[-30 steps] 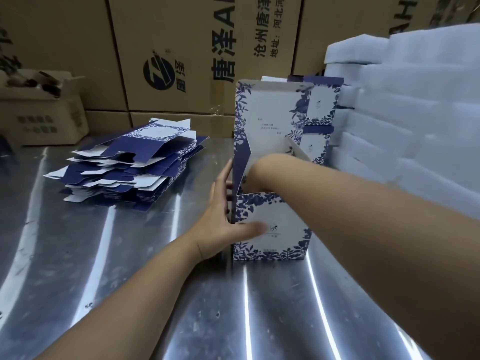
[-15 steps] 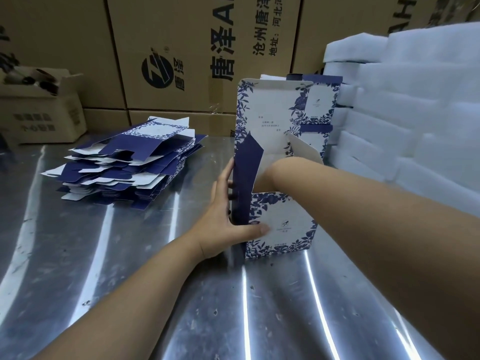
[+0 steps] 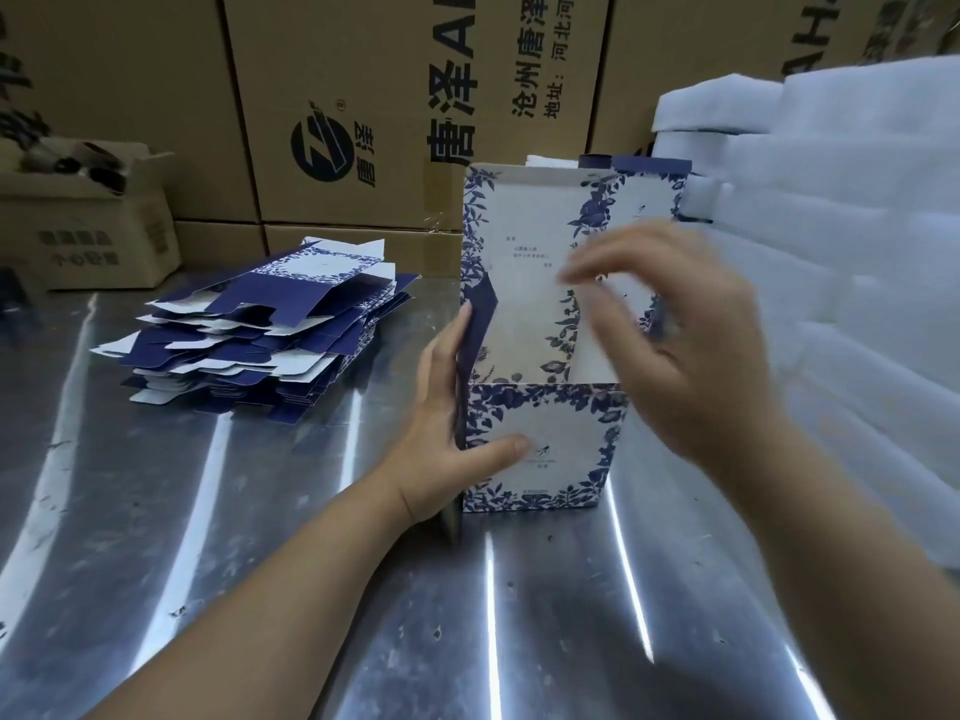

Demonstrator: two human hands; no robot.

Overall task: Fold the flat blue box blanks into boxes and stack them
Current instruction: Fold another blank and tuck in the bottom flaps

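**Box erected; lid closure outstanding.**
The box (image 3: 540, 444) stands upright on the brushed-metal surface (image 3: 260, 563), steadied by the left hand (image 3: 447, 439): straight fingers are laid flat on its side wall and the thumb is pressed on the printed front. The right hand (image 3: 675, 356), blurred, is held above the opening with fingers loosely curled and nothing pinched. The tall lid flap (image 3: 530, 241) is judged next to be folded down and tucked. The card is thin, creased and floral-printed. Flat blanks (image 3: 260, 345) lie piled to the left.
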